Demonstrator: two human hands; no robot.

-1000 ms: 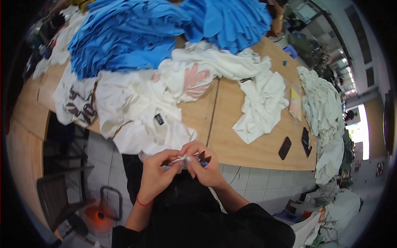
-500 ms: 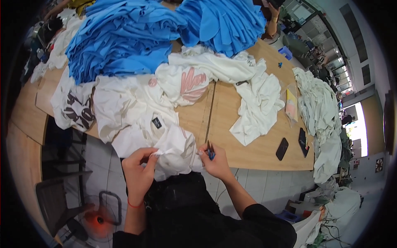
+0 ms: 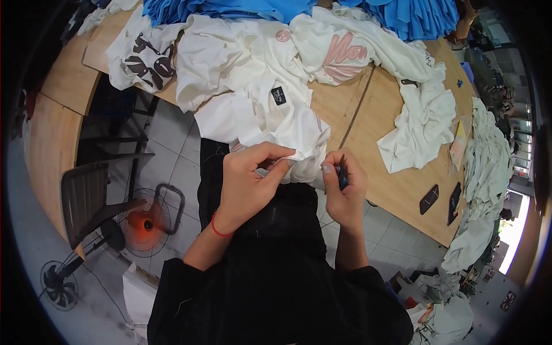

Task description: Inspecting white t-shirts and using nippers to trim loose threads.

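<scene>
Pinches a white garment (image 3: 293,123) at the near edge of a wooden table (image 3: 414,187).
With the left hand (image 3: 253,175), grips a bit of cloth between thumb and fingers; with the right hand (image 3: 347,188), closes around blue-handled snips (image 3: 343,177) just beside the garment; cannot tell whether touching it. Has the garment partly on the table, with a black label (image 3: 278,95) facing up.

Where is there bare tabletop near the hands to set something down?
The table is bare right of the right hand, bordered by the loose white garment and the dark phone. Another patch separates that garment from the white cloth in the left hand. The far side is crowded with blue cloth piles and more white clothes.
</scene>
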